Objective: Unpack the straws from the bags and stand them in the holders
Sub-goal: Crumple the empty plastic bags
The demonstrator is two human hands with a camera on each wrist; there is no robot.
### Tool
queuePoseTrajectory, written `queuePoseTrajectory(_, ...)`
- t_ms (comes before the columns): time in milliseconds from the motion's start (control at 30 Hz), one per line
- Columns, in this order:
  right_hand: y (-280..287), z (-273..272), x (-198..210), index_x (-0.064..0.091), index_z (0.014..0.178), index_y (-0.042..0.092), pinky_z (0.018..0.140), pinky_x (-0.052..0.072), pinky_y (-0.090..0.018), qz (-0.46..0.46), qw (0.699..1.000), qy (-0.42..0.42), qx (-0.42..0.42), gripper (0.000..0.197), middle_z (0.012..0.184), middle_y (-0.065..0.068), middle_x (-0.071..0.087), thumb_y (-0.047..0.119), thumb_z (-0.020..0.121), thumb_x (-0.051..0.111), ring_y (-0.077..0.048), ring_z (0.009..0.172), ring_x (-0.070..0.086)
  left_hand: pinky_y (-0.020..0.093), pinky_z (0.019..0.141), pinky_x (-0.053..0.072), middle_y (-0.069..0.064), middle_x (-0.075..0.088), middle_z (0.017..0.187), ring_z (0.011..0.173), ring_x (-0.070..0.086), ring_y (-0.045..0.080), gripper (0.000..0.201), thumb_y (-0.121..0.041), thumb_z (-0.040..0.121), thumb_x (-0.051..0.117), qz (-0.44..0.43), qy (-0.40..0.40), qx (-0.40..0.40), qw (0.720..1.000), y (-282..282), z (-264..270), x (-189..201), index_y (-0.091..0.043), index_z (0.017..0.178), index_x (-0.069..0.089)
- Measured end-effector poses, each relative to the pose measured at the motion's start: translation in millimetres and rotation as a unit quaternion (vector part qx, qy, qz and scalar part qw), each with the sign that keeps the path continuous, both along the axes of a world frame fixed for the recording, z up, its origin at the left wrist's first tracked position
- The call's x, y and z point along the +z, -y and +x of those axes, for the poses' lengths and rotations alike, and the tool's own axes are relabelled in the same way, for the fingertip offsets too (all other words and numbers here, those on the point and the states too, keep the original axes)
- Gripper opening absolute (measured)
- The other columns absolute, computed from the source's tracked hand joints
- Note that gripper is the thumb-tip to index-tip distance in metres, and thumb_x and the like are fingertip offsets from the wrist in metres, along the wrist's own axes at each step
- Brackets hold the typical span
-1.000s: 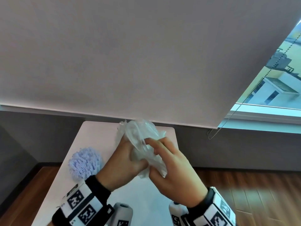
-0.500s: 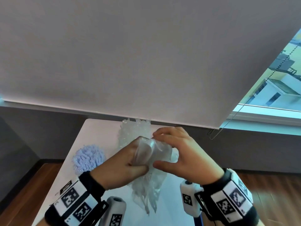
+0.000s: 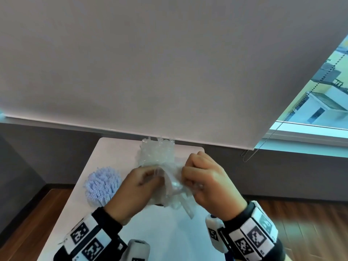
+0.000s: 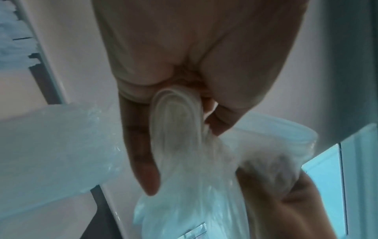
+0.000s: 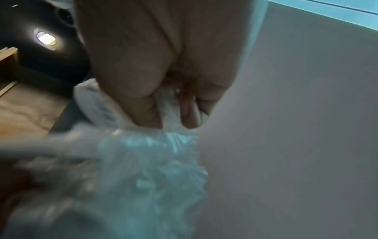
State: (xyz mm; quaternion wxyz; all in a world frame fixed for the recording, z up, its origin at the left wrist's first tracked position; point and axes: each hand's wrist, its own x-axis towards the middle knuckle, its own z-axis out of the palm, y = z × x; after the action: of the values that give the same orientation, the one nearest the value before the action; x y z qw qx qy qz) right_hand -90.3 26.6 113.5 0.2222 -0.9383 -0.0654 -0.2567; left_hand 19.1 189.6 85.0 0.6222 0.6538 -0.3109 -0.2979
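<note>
A bundle of clear straws (image 3: 157, 152) stands upright at the far middle of the white table (image 3: 169, 236). In front of it both hands hold a crumpled clear plastic bag (image 3: 174, 187). My left hand (image 3: 148, 178) pinches the bag's left side, and in the left wrist view the bag (image 4: 180, 129) is gathered between thumb and fingers. My right hand (image 3: 190, 175) grips the right side, the bag (image 5: 169, 110) bunched in its curled fingers. Pale blue straws (image 3: 102, 185) stand bunched at the table's left; their holder is hidden.
A grey roller blind (image 3: 169, 63) hangs close behind the table, its bead chain (image 3: 267, 140) dangling at the right. Wooden floor (image 3: 301, 219) lies on both sides of the narrow table. A window (image 3: 323, 102) is at the far right.
The bag has been drawn down off the clear straws, whose tops now stand bare behind the hands. Both hands dropped lower and moved apart, stretching the bag between them.
</note>
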Motion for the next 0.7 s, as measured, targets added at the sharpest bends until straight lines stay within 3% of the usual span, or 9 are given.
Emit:
queuePoseTrajectory(100,-2.1,-8.1,3.2,0.061,0.078,0.018,0.070,0.047,-0.028,-0.029,0.996,-0.080,0.017,0.023,0.090,0.009,0.053,-0.001,0.065,0.060,-0.012,0.084,0.041,0.039,0.072,0.055,0.022,0.070,0.095,0.083,0.064,0.025,0.024,-0.015,0.097,0.054,-0.006,-0.100,0.013,0.995,-0.8,3.4,-4.4,0.000,0.094,0.072)
queuePoseTrajectory(167,-2.9,-13.2,6.7,0.065,0.085,0.019,0.079,0.046,-0.025,-0.026,0.992,-0.117,0.037,0.018,0.097,0.011,0.055,0.013,0.070,0.056,-0.012,0.090,0.044,0.034,0.081,0.052,0.017,0.071,0.104,0.095,0.063,0.025,0.036,-0.032,0.088,0.054,-0.022,-0.131,0.035,0.991,-1.7,6.5,-7.6,-0.005,0.103,0.074)
queuePoseTrajectory(233,-3.1,-15.0,6.7,0.069,0.089,0.017,0.084,0.045,-0.025,0.006,0.992,-0.120,0.047,0.018,0.101,0.010,0.056,0.020,0.078,0.055,-0.014,0.095,0.047,0.034,0.086,0.052,0.014,0.072,0.107,0.097,0.065,0.025,0.047,-0.047,0.081,0.058,-0.052,-0.156,0.031,0.986,-2.5,7.2,-3.9,-0.010,0.107,0.073)
queuePoseTrajectory(333,-9.1,-11.3,-2.1,0.068,0.091,0.019,0.086,0.043,-0.024,0.087,0.995,-0.043,-0.020,0.014,0.102,0.009,0.053,0.031,0.085,0.065,-0.014,0.098,0.050,0.044,0.092,0.049,0.007,0.072,0.105,0.097,0.067,0.023,0.057,-0.059,0.068,0.076,-0.048,-0.035,0.002,0.998,0.1,2.6,3.9,-0.015,0.103,0.072)
queuePoseTrajectory(433,-15.7,-7.1,-15.1,0.053,0.112,0.029,0.094,0.039,-0.016,0.204,0.971,-0.031,-0.121,0.050,0.120,0.011,0.042,0.039,0.069,0.077,-0.011,0.116,0.045,0.036,0.093,0.052,-0.001,0.070,0.110,0.105,0.066,0.016,0.046,-0.047,0.063,0.078,-0.026,0.040,0.017,0.999,5.6,0.3,6.7,-0.029,0.105,0.072)
queuePoseTrajectory(500,-14.7,-10.1,-18.9,0.048,0.121,0.034,0.091,0.046,-0.019,0.287,0.946,-0.070,-0.136,0.067,0.126,0.014,0.040,0.039,0.064,0.083,-0.007,0.117,0.046,0.023,0.093,0.048,-0.009,0.067,0.112,0.106,0.064,0.007,0.047,-0.046,0.059,0.074,-0.022,0.059,0.042,0.997,5.7,2.3,3.4,-0.033,0.105,0.071)
queuePoseTrajectory(533,-14.4,-12.1,-18.6,0.049,0.122,0.035,0.085,0.052,-0.023,0.336,0.930,-0.089,-0.124,0.067,0.125,0.014,0.041,0.037,0.065,0.083,-0.006,0.113,0.049,0.016,0.091,0.046,-0.012,0.066,0.111,0.105,0.062,0.004,0.047,-0.045,0.058,0.072,-0.020,0.082,0.052,0.995,5.2,2.6,2.6,-0.034,0.104,0.070)
queuePoseTrajectory(633,-14.0,-14.4,-21.6,0.055,0.115,0.039,0.068,0.059,-0.032,0.404,0.901,-0.089,-0.129,0.049,0.121,0.012,0.046,0.048,0.073,0.077,-0.013,0.099,0.057,0.001,0.084,0.038,-0.019,0.061,0.112,0.106,0.057,-0.004,0.047,-0.042,0.058,0.065,0.001,0.146,0.070,0.987,5.1,3.7,0.9,-0.036,0.105,0.067)
queuePoseTrajectory(700,-11.5,-12.5,-25.3,0.055,0.109,0.032,0.058,0.058,-0.035,0.436,0.886,-0.086,-0.129,0.038,0.110,0.003,0.057,0.043,0.080,0.077,-0.021,0.086,0.064,0.001,0.085,0.037,-0.019,0.059,0.114,0.109,0.055,-0.004,0.048,-0.043,0.059,0.066,0.003,0.146,0.060,0.987,4.9,3.5,-0.2,-0.037,0.107,0.066)
